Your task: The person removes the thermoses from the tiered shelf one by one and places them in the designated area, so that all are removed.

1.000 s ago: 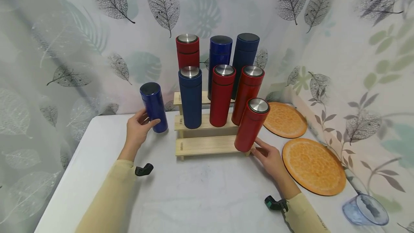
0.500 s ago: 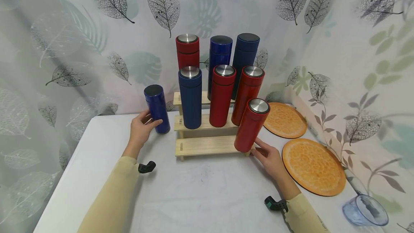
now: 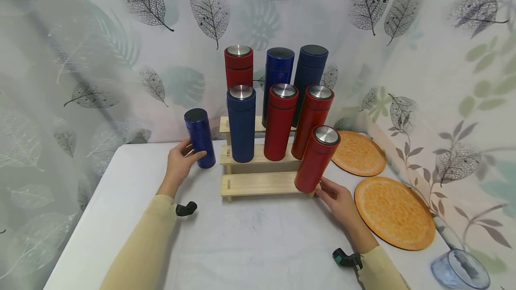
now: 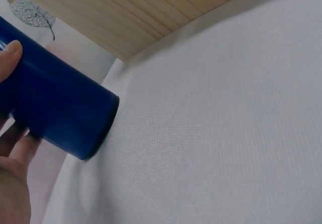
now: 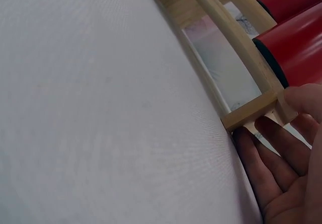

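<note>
Blue flask (image 3: 199, 134), left of the rack (image 3: 278, 182), is held in the curled left hand (image 3: 180, 162); right hand (image 3: 337, 198) pinches the rack's corner; upper tiers (image 3: 225, 155) bear six flasks (image 3: 281, 129), lowest tier (image 3: 246, 185) one red flask (image 3: 314, 164); loading looks mostly done, this flask remaining.

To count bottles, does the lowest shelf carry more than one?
No, the lowest shelf carries only one red bottle, at its right end.

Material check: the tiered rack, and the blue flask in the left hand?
Tiered rack: seemingly unpainted, matte wood, judging by the pale, visible grain. Blue flask in the left hand: glossy coating, as its sheen suggests; possibly metal underneath, unconfirmed.
</note>
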Available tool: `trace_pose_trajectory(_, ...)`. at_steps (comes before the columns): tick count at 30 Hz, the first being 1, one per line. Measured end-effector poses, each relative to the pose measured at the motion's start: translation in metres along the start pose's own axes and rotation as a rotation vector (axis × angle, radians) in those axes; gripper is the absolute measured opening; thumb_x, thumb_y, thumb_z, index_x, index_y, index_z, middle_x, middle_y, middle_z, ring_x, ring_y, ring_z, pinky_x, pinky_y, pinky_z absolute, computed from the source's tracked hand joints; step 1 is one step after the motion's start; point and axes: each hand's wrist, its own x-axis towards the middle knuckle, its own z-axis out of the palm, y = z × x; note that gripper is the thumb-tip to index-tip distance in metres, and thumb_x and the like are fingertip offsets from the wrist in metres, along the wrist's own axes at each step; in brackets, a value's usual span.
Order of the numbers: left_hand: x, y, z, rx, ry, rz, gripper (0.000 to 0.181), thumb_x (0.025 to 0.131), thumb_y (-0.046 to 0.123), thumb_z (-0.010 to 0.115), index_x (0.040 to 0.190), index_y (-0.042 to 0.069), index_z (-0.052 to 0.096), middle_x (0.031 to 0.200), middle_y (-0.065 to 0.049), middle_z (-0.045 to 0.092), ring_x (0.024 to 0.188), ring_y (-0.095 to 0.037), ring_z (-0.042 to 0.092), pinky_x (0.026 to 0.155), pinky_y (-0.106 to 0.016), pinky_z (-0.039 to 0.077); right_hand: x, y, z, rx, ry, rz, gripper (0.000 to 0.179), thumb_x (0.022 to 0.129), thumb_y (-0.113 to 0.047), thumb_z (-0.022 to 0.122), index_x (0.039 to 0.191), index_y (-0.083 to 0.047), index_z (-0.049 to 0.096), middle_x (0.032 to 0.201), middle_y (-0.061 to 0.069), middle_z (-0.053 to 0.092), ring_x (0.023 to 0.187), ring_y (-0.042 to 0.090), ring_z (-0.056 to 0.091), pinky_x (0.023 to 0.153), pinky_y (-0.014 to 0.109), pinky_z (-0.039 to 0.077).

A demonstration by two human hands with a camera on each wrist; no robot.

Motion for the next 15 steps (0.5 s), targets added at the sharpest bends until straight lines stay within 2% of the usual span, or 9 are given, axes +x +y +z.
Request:
trace_pose_trajectory(6,0.003,-0.0024,-0.002,-0.01,-0.015,0.039,0.079,0.096,0.017,0.087,0.162,0.001,0.047,0.162,-0.022,0.049,0.15,-0.041,0.047,0.123,-0.048,0.042,0.0016,-0.0017,0.0,-0.007,0.0,0.022,0.059,0.112,-0.037,0.065,0.157,-0.001,0.055,0.145,0.018,0.066,0.126,0.033,0.07,0.097,0.012,0.05)
trace_pose_trajectory(15,-0.0022,-0.005,-0.0009,-0.039,-0.02,0.03,0.08,0.097,0.013,0.085,0.164,0.001,0.043,0.163,-0.023,0.048,0.149,-0.041,0.048,0.124,-0.047,0.039,-0.0019,0.0,0.0004,0.009,-0.019,0.008,0.057,0.112,-0.035,0.063,0.158,-0.001,0.055,0.146,0.019,0.066,0.114,0.014,0.074,0.096,0.012,0.051)
